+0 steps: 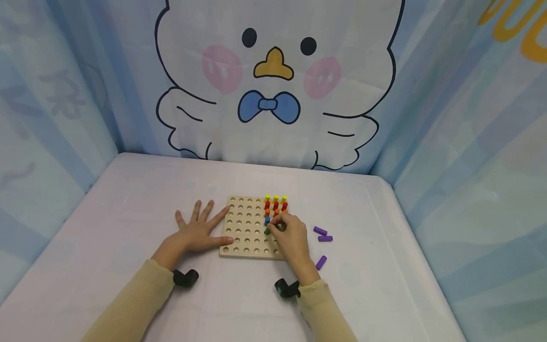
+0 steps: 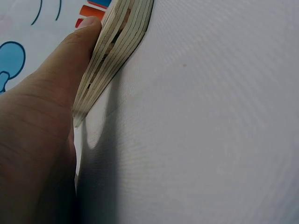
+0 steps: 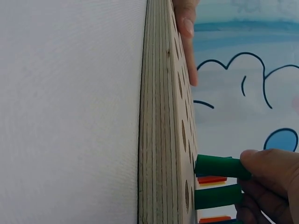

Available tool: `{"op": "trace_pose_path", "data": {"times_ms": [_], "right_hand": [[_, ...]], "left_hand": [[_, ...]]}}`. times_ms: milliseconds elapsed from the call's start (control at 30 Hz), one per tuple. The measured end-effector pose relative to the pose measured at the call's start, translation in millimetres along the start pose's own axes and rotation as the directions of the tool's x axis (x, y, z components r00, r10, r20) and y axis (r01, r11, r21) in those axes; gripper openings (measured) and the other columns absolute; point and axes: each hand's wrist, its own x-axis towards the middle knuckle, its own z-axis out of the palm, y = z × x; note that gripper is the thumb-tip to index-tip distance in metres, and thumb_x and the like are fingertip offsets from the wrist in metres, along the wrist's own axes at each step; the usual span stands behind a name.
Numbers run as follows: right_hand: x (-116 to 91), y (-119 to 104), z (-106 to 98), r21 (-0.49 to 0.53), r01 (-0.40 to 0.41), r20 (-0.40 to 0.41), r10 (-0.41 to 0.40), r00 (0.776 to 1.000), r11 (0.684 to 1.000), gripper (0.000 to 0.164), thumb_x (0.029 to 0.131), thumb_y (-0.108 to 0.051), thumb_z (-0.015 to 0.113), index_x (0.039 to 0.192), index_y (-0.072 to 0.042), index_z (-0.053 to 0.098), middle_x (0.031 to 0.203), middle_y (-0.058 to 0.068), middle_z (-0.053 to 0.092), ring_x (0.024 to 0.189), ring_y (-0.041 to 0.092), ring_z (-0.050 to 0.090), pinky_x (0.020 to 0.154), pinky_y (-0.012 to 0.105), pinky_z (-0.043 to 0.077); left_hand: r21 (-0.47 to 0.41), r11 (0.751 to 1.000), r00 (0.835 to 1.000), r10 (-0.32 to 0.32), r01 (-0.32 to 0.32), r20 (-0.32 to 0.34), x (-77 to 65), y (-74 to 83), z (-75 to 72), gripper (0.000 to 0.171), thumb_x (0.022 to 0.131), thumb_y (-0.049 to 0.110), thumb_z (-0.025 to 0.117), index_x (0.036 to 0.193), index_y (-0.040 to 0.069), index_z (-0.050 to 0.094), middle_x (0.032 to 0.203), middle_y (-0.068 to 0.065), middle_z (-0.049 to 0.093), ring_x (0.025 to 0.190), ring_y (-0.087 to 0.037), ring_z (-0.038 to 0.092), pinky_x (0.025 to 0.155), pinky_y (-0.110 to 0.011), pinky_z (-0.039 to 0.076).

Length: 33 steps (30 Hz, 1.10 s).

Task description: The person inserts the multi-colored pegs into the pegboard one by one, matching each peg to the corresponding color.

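A light wooden pegboard with rows of round holes lies on the table. My left hand is spread flat, its thumb and index finger resting on the board's left side. My right hand pinches a green peg by its top, the other end at the board's surface. Beside it a second green peg stands in the board. Behind these, on the board's right side, stand a blue peg, orange pegs, red pegs and yellow pegs. The right hand hides part of the board's right side.
Three purple pegs lie loose on the white tablecloth to the right: one at the back, another close by and a third nearer me. A printed curtain hangs behind the table and along both sides.
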Motion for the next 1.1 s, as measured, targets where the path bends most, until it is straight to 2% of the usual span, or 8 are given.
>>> {"op": "trace_pose_path", "data": {"times_ms": [167,500,800,1100], "right_hand": [[-0.7,-0.7,0.0,-0.004,0.001,0.001,-0.001,1.0,1.0,0.01,0.09,-0.019,0.083,0.086,-0.017,0.074,0.084,-0.001,0.069,0.082,0.019,0.061,0.074,0.03,0.049],[-1.3,-1.2,-0.9,-0.011,0.0,0.027,0.001,1.0,1.0,0.009,0.091,-0.021,0.082,0.086,-0.017,0.075,0.087,0.003,0.071,0.084,0.022,0.062,0.073,0.03,0.047],[-2.3,1.4,1.9,-0.01,0.036,0.0,-0.036,0.999,0.999,0.009,0.09,-0.019,0.082,0.086,-0.016,0.075,0.087,0.001,0.071,0.085,0.022,0.063,0.074,0.031,0.049],[-3.6,1.2,2.4,-0.034,0.057,-0.005,-0.057,0.998,0.998,0.008,0.09,-0.02,0.083,0.087,-0.016,0.077,0.089,-0.001,0.074,0.087,0.02,0.064,0.076,0.033,0.051]], "left_hand": [[0.01,1.0,1.0,-0.002,0.002,0.002,-0.3,-0.2,0.5,0.11,0.08,0.095,0.044,0.167,0.037,0.009,0.174,-0.017,-0.008,0.155,-0.047,-0.025,0.103,-0.081,-0.028],[0.005,1.0,1.0,-0.005,0.005,0.006,1.9,-0.5,2.2,0.111,0.08,0.094,0.046,0.167,0.037,0.009,0.174,-0.017,-0.008,0.155,-0.046,-0.026,0.102,-0.081,-0.028],[0.025,1.0,1.0,-0.005,0.006,-0.019,5.4,-4.4,7.1,0.109,0.08,0.094,0.045,0.167,0.037,0.009,0.174,-0.016,-0.007,0.155,-0.047,-0.023,0.102,-0.082,-0.027],[0.023,1.0,1.0,-0.005,0.005,-0.012,6.5,-5.1,7.8,0.11,0.079,0.095,0.045,0.167,0.037,0.01,0.174,-0.016,-0.008,0.155,-0.047,-0.024,0.102,-0.082,-0.027]]}}
